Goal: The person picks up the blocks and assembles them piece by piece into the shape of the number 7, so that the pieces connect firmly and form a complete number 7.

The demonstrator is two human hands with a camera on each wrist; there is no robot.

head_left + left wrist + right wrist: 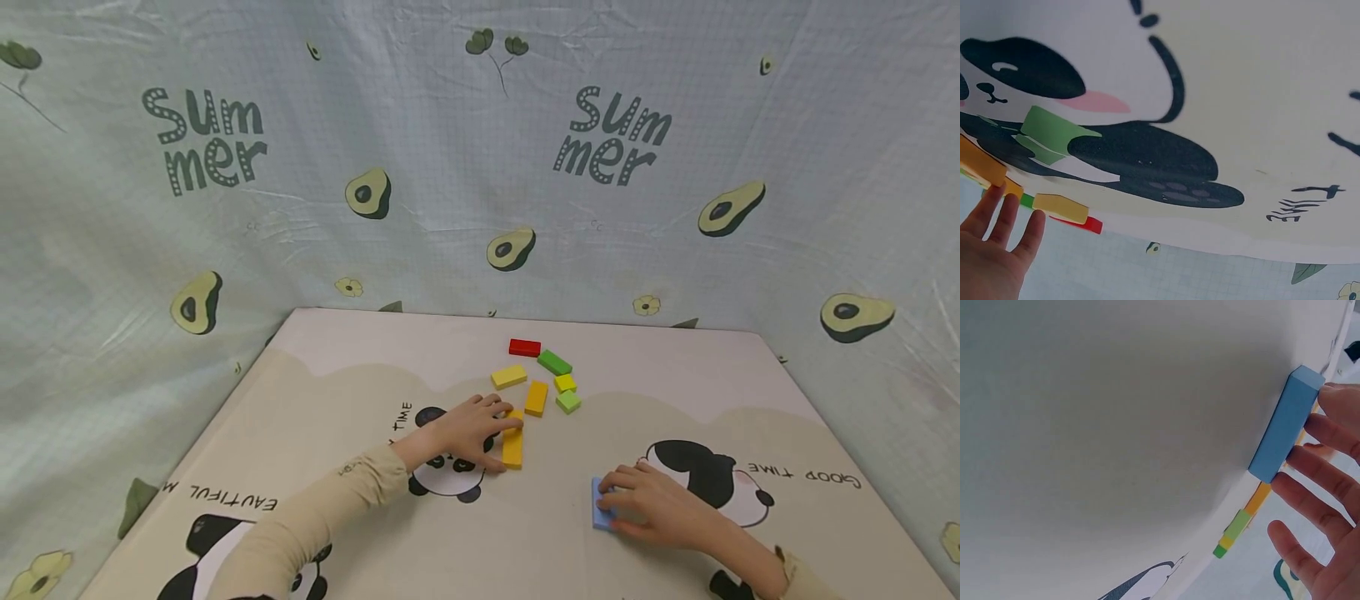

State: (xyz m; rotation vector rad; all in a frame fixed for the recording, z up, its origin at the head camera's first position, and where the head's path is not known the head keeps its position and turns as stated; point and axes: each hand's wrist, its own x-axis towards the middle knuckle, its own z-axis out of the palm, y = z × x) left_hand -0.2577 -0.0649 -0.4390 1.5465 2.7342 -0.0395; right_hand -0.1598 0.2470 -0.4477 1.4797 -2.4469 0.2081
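Observation:
In the head view my left hand (471, 429) is at an orange block (512, 450) lying on the panda-print mat. One finger crosses its far part and the thumb meets its near end. The left wrist view shows the fingertips right at the same orange block (980, 161), with the other fingers spread. Farther right, my right hand (660, 504) grips a light blue block (598, 515). Seen from the right wrist, that blue block (1288, 425) has the thumb by one end and several fingertips along its edge, while the little finger stands apart.
Beyond the left hand lie a second orange block (536, 398), a pale yellow block (509, 377), a red block (525, 347), a green block (555, 362), a small yellow block (566, 383) and a light green block (568, 402). A printed curtain (442, 133) hangs behind the table.

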